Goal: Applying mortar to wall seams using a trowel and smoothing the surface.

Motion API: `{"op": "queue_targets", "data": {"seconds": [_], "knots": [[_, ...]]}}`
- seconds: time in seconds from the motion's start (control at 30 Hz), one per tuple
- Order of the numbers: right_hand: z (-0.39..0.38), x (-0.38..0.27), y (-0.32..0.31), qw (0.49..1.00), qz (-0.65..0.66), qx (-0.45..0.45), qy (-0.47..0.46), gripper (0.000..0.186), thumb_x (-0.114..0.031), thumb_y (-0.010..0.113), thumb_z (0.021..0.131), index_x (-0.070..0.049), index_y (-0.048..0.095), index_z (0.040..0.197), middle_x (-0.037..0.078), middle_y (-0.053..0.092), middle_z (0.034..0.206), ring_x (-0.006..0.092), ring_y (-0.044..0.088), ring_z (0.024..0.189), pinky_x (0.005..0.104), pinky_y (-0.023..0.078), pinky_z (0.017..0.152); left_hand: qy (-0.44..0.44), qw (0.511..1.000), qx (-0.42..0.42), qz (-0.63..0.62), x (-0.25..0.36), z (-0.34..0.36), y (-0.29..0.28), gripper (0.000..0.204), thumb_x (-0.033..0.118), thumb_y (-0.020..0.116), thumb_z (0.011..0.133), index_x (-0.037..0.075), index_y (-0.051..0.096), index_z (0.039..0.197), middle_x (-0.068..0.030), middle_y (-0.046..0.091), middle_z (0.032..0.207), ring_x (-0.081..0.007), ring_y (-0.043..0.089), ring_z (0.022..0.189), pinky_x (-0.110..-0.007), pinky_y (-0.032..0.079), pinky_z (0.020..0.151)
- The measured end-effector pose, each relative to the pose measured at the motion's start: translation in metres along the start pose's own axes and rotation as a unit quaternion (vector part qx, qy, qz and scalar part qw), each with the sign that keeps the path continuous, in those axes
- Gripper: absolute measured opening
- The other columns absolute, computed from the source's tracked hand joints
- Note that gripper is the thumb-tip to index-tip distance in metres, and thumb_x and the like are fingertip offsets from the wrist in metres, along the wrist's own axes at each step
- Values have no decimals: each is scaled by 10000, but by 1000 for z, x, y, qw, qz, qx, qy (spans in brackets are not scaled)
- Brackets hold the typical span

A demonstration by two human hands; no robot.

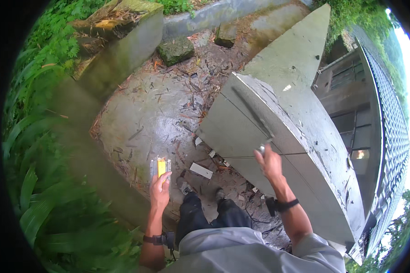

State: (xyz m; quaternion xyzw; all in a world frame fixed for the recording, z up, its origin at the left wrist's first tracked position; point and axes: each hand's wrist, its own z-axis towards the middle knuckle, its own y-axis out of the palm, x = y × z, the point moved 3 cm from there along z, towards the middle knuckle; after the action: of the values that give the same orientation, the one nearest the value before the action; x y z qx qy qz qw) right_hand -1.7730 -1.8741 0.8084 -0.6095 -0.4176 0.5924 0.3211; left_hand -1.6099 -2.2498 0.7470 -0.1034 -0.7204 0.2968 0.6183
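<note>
We see the right hand (269,163) raised against the grey tiled wall (241,127), its fingers wrapped around the handle of a long trowel (253,116). The blade of the trowel lies flat along the top edge of the wall, running up and to the left from the hand, just where the tiled face meets the rough concrete cap (305,113). The left hand (159,191) is held lower and well apart from the wall, out over the wet concrete floor (146,113). Its fingers are closed around a small yellow tool with a clear casing (161,167), which stands upright above the knuckles; we cannot tell just what kind of tool it is. Both wrists carry dark bands. Below the hands we see dark trousers and two shoes (219,194) standing on the floor close to the foot of the wall. Broken white tile pieces (201,170) lie scattered at the wall's base, between the shoes and the tiled face. Dry leaves and twigs litter the floor farther up, near two mossy stone blocks (175,50). Green ferns (36,150) fill the left edge.
</note>
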Motion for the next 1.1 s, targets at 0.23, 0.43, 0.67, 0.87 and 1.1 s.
{"op": "queue_targets", "data": {"seconds": [0.23, 0.43, 0.67, 0.87, 1.1], "knots": [[0, -1, 41, 989, 120, -88, 21, 463, -448, 525, 959, 12, 566, 986, 213, 601, 721, 352, 628, 701, 466, 476, 661, -27, 999, -18, 11, 13, -21, -11, 311, 38, 575, 879, 127, 669, 1163, -162, 577, 986, -345, 587, 918, -398, 472, 811], [-67, -32, 108, 795, 455, -371, 150, 458, -512, 496, 976, -67, 600, 934, -1, 503, 665, 132, 504, 634, 344, 418, 572, 5, 989, -104, 109, -33, -40, 10, 313, 53, 588, 865, 132, 675, 1155, -198, 609, 1014, -362, 605, 950, -412, 477, 841], [-116, 43, 49, 979, -5, -204, -23, 493, -507, 509, 940, -32, 530, 1071, 218, 673, 775, 403, 661, 742, 503, 517, 666, -203, 946, -222, 121, -110, -94, 13, 316, 77, 576, 851, 147, 695, 1135, -195, 656, 1008, -308, 636, 899, -380, 492, 801], [-210, 162, -49, 996, -5, -57, 65, 384, -354, 721, 829, -22, 577, 956, 193, 654, 735, 405, 648, 692, 489, 528, 622, -226, 940, -224, 122, -219, -103, 12, 311, 41, 621, 856, 148, 706, 1135, -18, 650, 802, -123, 583, 698, -285, 494, 674], [-283, 248, 2, 967, -44, -184, 170, 433, -430, 655, 846, -21, 544, 937, 248, 656, 789, 452, 639, 795, 525, 486, 696, -273, 923, -237, 134, -156, -84, 47, 286, 149, 612, 889, 156, 693, 1164, -122, 706, 1050, -204, 658, 915, -313, 499, 816]]}}
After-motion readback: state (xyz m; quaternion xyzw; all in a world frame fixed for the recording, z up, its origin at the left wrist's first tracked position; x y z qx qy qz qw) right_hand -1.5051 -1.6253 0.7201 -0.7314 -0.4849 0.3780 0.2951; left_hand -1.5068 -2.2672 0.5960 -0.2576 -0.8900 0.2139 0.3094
